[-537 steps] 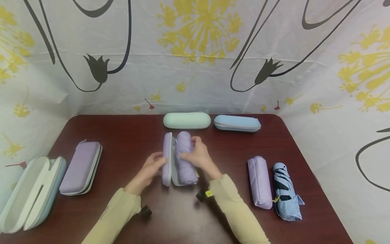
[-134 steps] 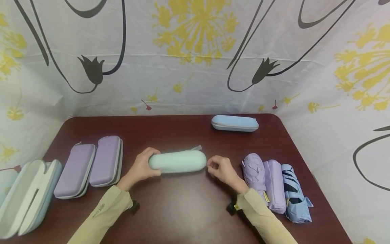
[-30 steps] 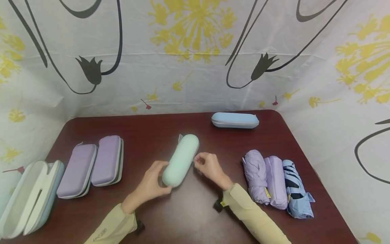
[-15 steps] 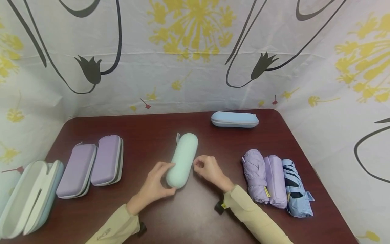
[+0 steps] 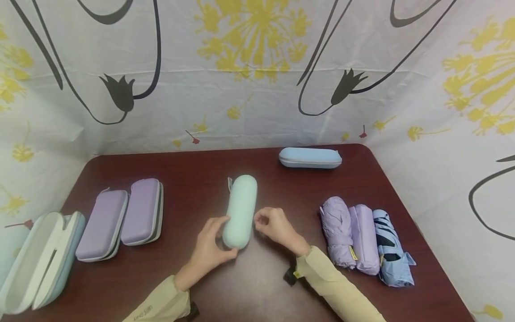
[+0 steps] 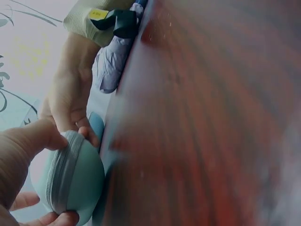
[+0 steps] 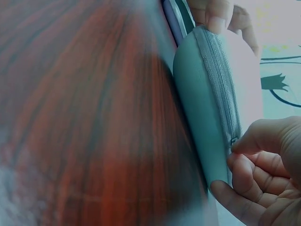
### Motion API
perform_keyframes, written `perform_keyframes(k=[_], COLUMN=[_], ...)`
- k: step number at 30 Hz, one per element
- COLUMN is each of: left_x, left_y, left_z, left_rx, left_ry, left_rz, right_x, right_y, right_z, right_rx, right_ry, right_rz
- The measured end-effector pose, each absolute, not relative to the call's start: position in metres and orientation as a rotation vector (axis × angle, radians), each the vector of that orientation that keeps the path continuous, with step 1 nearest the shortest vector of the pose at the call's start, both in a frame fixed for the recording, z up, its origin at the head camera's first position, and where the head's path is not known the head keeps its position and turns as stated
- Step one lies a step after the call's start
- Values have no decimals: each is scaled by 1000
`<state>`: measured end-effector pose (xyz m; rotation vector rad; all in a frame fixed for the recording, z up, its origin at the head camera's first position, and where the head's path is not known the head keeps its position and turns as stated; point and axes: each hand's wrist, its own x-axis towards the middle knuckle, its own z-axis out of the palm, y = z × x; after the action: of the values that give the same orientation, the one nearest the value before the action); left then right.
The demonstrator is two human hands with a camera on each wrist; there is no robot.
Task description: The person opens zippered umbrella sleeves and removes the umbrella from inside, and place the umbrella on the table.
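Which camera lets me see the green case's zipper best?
The right wrist view: the zipper runs clearly along the green case, with the right hand at its pull. The left wrist view shows only the stretch around one end; the head view doesn't show it.

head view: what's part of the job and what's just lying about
In the job:
mint rounded zip case
left hand, gripping it
right hand, fingers at its zip

Likely lying about:
two flat lilac zip cases
open pale blue case
closed long blue case
two rolled lilac fabric bundles
rolled blue fabric bundle
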<state>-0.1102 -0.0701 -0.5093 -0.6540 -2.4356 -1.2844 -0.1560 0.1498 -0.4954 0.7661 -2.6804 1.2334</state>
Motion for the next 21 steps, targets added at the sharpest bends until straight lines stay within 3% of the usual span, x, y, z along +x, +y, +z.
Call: perform_keyframes(k=[15,21], left_x=[-105,-112], left_y=[-60,-71], left_z=[-510,-492], left_rx=[-559,-673], left_ry=[-2421,-2609], left_rz=[-1249,-1300], right_x=[-150,-151], right_y=[153,158], right_z=[-493,-498], right_rx=[834,836], right_ry=[-2723,-2732], right_rz=[1272,1287])
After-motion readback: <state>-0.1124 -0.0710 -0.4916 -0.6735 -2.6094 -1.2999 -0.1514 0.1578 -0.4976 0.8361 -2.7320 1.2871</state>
